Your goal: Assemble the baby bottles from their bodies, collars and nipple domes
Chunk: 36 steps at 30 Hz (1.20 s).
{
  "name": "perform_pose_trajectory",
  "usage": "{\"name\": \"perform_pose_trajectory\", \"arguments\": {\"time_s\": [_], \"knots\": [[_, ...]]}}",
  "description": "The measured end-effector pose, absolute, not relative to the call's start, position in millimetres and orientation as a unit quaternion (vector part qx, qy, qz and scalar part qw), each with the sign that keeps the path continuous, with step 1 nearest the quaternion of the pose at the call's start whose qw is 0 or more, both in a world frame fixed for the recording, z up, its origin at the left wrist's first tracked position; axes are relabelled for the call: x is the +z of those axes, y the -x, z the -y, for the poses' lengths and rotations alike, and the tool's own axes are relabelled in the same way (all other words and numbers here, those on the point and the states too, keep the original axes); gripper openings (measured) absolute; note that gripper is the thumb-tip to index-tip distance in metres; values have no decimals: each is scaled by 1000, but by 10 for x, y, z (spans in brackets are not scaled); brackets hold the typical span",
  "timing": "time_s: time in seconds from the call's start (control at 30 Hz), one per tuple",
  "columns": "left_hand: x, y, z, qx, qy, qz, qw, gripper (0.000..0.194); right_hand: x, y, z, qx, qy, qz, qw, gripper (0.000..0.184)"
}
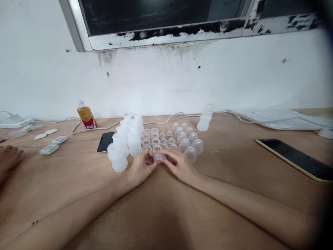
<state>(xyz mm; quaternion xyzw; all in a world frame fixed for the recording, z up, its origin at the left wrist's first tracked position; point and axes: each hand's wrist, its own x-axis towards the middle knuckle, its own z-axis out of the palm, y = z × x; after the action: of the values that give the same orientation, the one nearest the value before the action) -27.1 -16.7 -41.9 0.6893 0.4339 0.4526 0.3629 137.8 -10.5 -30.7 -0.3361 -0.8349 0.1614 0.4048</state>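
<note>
Bare forearms (88,205) come nearest the camera, rising from the lower corners over the brown surface (145,222) to two hands that meet at the near edge of the block of white rings (155,135). Between them, just on the near side of that block, is a short, translucent round piece (159,158). The left hand (142,166) has its fingers closed on the piece's left side, and the right hand (180,165) grips the right side the same way.

The round piece shows its side wall to the camera; its short axis looks close to upright, perhaps slightly tilted. Which end faces up cannot be told. Fingertips cover both sides of it, and its rim is hard to separate from the ring directly behind.

Left of the ring block stand frosted white bottles (119,152), crowded so that they partly hide one another, with a phone (105,142) just past them. Right of it sit small clear nipples (171,140), some partly hidden by the right hand, then clear domed caps (188,142). Well left of the block, another person's hand (10,158) is cut off by the frame; far to its right, dark blur swallows the edge.
</note>
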Motion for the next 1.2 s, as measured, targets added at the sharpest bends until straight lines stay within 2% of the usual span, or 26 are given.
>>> {"name": "perform_pose_trajectory", "arguments": {"time_s": [0.4, 0.8, 1.0, 1.2], "knots": [[-391, 262, 162, 438, -719, -443, 309, 19, -331, -1380, 113, 112, 319, 847, 410, 24], [-406, 239, 188, 435, -695, -419, 389, 24, -315, -1363, 144, 111, 306, 851, 412, 25], [-345, 218, 183, 469, -639, -410, 452, 26, -304, -1360, 101, 115, 335, 852, 386, 25], [-319, 206, 181, 453, -638, -420, 460, 25, -331, -1356, 120, 104, 331, 862, 369, 25]]}}
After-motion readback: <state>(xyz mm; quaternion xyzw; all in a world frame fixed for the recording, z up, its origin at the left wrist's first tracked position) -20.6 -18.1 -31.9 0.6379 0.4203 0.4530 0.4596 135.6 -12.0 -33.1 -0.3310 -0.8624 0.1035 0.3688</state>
